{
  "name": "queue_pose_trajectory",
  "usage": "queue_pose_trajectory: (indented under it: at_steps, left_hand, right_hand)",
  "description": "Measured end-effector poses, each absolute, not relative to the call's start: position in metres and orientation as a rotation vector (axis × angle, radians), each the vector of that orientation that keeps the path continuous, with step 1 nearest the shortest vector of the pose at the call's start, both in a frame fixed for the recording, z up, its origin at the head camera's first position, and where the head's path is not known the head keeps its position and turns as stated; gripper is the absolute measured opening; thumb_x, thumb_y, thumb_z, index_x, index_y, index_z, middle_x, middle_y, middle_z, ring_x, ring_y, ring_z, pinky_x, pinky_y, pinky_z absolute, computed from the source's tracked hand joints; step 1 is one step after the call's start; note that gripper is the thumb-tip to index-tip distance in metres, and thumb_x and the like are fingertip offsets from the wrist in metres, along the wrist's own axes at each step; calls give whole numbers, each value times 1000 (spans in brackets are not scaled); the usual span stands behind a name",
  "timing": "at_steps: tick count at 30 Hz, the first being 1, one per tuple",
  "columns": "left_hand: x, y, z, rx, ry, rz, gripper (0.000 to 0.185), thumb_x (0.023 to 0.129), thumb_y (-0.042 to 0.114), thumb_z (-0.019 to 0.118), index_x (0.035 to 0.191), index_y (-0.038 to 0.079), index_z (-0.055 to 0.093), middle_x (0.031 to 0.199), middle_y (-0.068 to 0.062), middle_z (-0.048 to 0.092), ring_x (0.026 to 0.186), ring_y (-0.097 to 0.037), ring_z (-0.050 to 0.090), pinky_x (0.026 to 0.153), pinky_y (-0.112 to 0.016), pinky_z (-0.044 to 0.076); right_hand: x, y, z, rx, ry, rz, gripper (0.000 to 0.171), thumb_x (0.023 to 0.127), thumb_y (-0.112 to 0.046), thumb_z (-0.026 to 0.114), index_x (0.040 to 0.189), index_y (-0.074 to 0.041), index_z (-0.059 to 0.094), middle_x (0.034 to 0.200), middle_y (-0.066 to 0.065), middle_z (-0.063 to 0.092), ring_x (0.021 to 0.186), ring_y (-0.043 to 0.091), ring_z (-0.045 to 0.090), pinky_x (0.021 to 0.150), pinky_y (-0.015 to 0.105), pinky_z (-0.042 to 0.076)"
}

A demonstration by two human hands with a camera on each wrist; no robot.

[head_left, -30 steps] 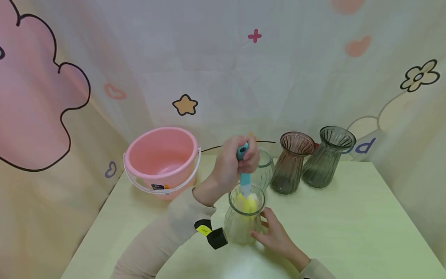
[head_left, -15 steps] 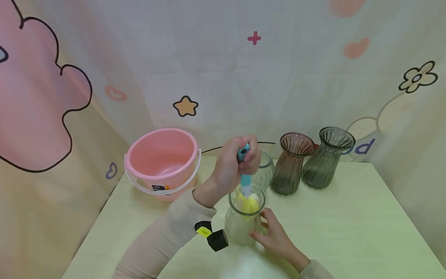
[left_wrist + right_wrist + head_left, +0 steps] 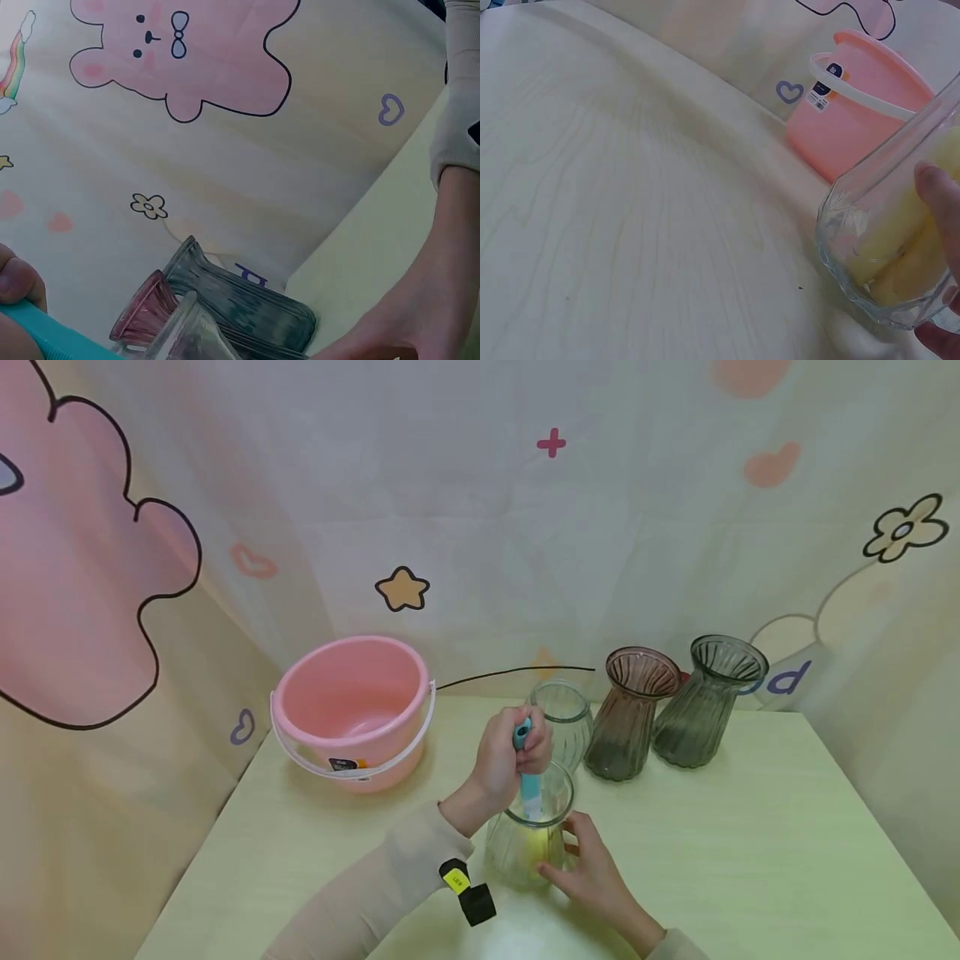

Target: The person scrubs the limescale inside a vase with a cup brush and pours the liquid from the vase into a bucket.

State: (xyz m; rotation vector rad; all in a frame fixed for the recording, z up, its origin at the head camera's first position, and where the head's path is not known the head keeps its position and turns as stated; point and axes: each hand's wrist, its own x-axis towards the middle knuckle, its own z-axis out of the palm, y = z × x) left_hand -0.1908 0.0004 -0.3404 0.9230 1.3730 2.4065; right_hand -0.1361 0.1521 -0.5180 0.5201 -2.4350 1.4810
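My left hand (image 3: pixel 513 750) grips the teal handle (image 3: pixel 531 789) of a sponge bottle brush, which points down through the mouth of a clear glass vase (image 3: pixel 506 852). Inside the vase, low down, sits the brush's yellow sponge head (image 3: pixel 537 845); in the right wrist view the sponge (image 3: pixel 904 259) reaches close to the vase's base. My right hand (image 3: pixel 594 872) holds the vase's lower right side between thumb and fingers. The left wrist view shows the teal handle (image 3: pixel 56 337) at its lower left corner and the right hand (image 3: pixel 409 315) at lower right.
Behind the held vase stands another clear glass vase (image 3: pixel 567 735). To its right are a reddish-brown ribbed vase (image 3: pixel 628 718) and a grey ribbed vase (image 3: pixel 697 718). A pink bucket (image 3: pixel 360 752) with a white handle stands at back left. A printed curtain (image 3: pixel 480 527) hangs behind the table.
My left hand has moved down, and the yellow sponge head has gone from near the vase's mouth to deep inside it. The right hand stays at the vase's side.
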Motion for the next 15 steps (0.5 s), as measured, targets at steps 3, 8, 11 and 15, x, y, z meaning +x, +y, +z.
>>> queue_pose_trajectory:
  at_steps: [3, 8, 11, 15]
  left_hand:
    - [-192, 0, -347, 953, 1375, 2405, 33, 89, 16, 18, 57, 11, 26, 46, 7, 24, 38, -10, 16, 39, -27, 11]
    - [-193, -2, -349, 996, 1375, 2394, 33, 89, 16, 19, 57, 11, 25, 46, 7, 24, 38, -12, 15, 39, -29, 11]
    - [-193, -4, -349, 1009, 1375, 2388, 32, 89, 15, 18, 57, 10, 24, 46, 6, 23, 38, -13, 15, 38, -29, 11]
    - [-193, -6, -350, 1021, 1362, 2393, 32, 88, 14, 18, 57, 10, 24, 46, 5, 22, 38, -13, 15, 38, -30, 11]
  right_hand:
    - [-135, 151, -517, 504, -2449, 1478, 69, 65, -2, 80, 123, -3, 43, 119, 12, 48, 107, 34, 53, 74, 27, 53]
    - [-136, 157, -514, 558, -2548, 1570, 73, 71, -11, 77, 130, -5, 35, 127, 13, 40, 116, 37, 46, 80, 31, 52]
    - [-140, 168, -513, 603, -2666, 1707, 75, 77, -18, 73, 136, -12, 29, 135, 11, 32, 124, 36, 37, 88, 35, 48]
    - [-146, 182, -509, 629, -2832, 1861, 76, 84, -24, 66, 143, -19, 17, 143, 17, 24, 125, 41, 37, 93, 48, 43]
